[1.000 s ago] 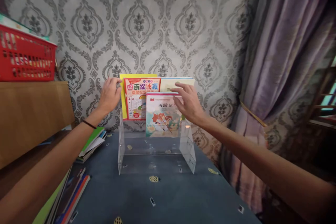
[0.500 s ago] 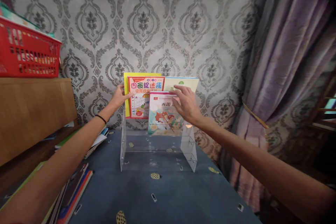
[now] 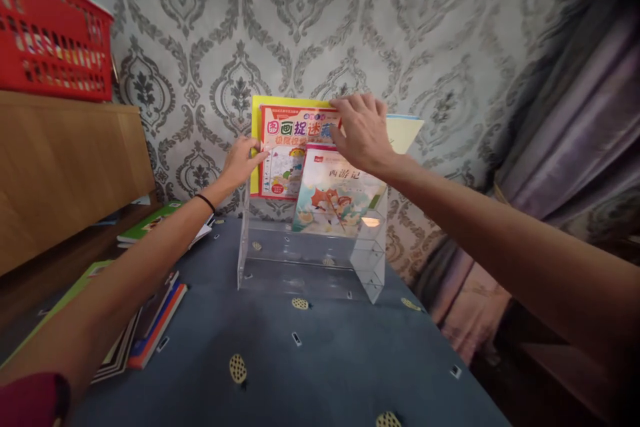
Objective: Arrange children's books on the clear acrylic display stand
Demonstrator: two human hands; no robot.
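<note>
A clear acrylic book rack (image 3: 367,250) stands on the table, holding several books in stepped rows. In its upper part is a red-bordered picture book (image 3: 287,170), with a yellow book (image 3: 255,147) behind it. My left hand (image 3: 243,160) grips their left edge, thumb on the front. Across the red book's upper right corner, my right hand (image 3: 364,132) has its fingers over the top edge and thumb in front, seemingly pinching it. That hand partly covers a pale green book (image 3: 404,133). In front and lower leans a white illustrated book (image 3: 333,197).
Left of the rack lie stacked books (image 3: 155,327) and a green-covered book (image 3: 150,223). A red plastic basket (image 3: 60,33) sits on a wooden cabinet (image 3: 75,173). Patterned wallpaper is behind, and a purple curtain (image 3: 565,127) hangs at right. A patterned blue cloth (image 3: 280,373) covers the table.
My right hand has moved from in front of the white and pale green books to the red book's upper right corner. The left hand stays at the left edge. The view has tilted.
</note>
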